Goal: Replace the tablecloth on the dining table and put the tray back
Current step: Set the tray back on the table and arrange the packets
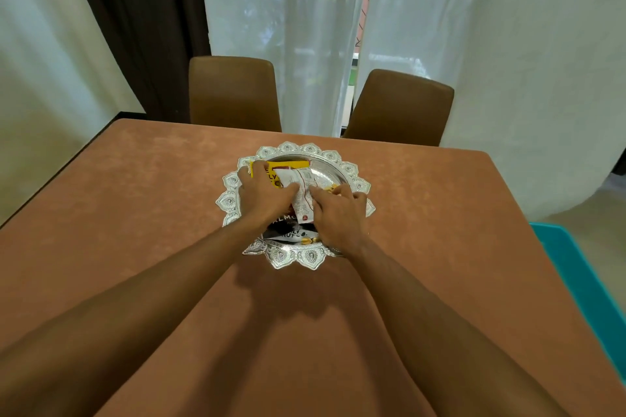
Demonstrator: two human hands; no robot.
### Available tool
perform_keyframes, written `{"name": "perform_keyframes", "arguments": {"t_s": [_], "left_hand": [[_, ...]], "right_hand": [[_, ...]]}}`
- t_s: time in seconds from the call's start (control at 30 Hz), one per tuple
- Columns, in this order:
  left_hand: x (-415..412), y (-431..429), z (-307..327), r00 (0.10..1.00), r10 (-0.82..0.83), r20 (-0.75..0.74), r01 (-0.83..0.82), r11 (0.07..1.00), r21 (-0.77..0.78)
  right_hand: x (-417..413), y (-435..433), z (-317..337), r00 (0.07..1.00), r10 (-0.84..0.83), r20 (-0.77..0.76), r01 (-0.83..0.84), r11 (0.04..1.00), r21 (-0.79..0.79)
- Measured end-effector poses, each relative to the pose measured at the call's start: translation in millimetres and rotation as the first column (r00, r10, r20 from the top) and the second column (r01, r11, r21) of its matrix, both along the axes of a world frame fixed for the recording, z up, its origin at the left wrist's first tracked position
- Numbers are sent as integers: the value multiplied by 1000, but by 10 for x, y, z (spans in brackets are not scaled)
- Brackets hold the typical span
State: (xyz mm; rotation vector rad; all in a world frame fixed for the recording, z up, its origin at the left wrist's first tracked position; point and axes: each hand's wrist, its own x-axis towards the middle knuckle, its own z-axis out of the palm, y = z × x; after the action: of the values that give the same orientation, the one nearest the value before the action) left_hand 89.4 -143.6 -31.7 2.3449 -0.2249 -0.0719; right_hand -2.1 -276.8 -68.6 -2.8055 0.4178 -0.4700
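Observation:
A brown tablecloth (135, 213) covers the dining table. On it, near the middle, stands a round silver tray (342, 167) with an ornate petal rim. Inside lie snack packets: a yellow one (288, 166), a white one (303, 186) and a black one (288, 234). My left hand (262, 195) lies over the tray's left side, fingers on the yellow packet and thumb against the white one. My right hand (338, 213) reaches in from the right, its fingers pinching the white packet's edge.
Two brown chairs (233, 91) (401, 107) stand at the table's far side before white curtains (288, 10). A teal object (582, 281) sits low beside the table's right edge. A dark curtain (142, 27) hangs at the back left.

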Motion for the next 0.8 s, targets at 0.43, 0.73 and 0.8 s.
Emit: {"name": "perform_keyframes", "arguments": {"t_s": [0.43, 0.73, 0.8], "left_hand": [[58, 44, 101, 953, 165, -256, -246, 913, -326], [15, -79, 104, 911, -71, -406, -128, 888, -442], [64, -61, 97, 912, -107, -397, -78, 903, -423]], "right_hand": [[95, -1, 41, 977, 129, 171, -146, 985, 92], [81, -15, 146, 973, 171, 157, -208, 942, 263], [63, -30, 183, 974, 197, 114, -223, 925, 308]]}}
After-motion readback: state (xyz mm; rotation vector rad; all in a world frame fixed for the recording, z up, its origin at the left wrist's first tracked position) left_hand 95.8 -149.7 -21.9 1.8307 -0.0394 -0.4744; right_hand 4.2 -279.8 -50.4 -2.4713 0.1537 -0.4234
